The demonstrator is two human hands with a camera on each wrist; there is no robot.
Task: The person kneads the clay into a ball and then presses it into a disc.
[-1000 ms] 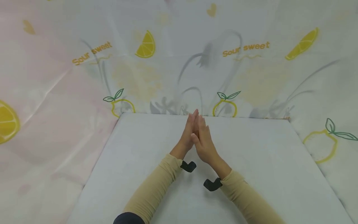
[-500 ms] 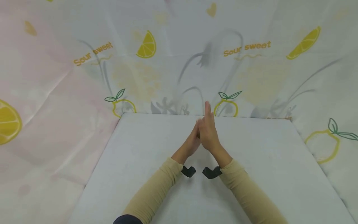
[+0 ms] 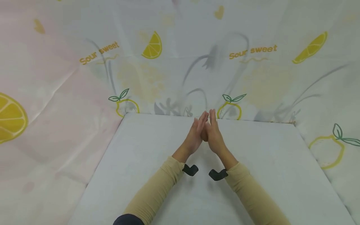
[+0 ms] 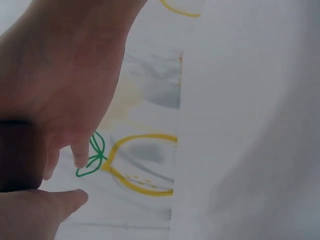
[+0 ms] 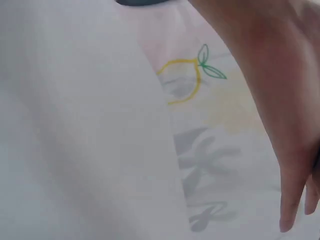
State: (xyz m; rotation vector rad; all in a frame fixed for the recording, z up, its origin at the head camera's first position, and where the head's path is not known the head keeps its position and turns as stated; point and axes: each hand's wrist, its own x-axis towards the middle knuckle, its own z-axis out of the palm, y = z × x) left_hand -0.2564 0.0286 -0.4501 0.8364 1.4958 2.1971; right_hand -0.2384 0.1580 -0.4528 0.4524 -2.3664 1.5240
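My two hands meet palm to palm above the far middle of the white table (image 3: pixel 140 175). The left hand (image 3: pixel 196 132) has straight fingers pointing away from me, and the right hand (image 3: pixel 213 132) lies against it, fingers straight too. Neither hand holds anything. Beige sleeves cover both forearms, and a small black wrist camera mount (image 3: pixel 190 169) sits at each wrist. The left wrist view shows the left hand (image 4: pixel 65 95) close up over the table edge, and the right wrist view shows the right hand (image 5: pixel 285 125) with fingers extended.
A white cloth printed with lemons and the words "Sour sweet" (image 3: pixel 252 50) hangs behind and at both sides of the table. The table's far edge (image 3: pixel 253 121) runs just beyond my fingertips.
The hands have slid against each other: the right hand went forward past the left, then came back level. Both hands now sit slightly farther right and farther from me.
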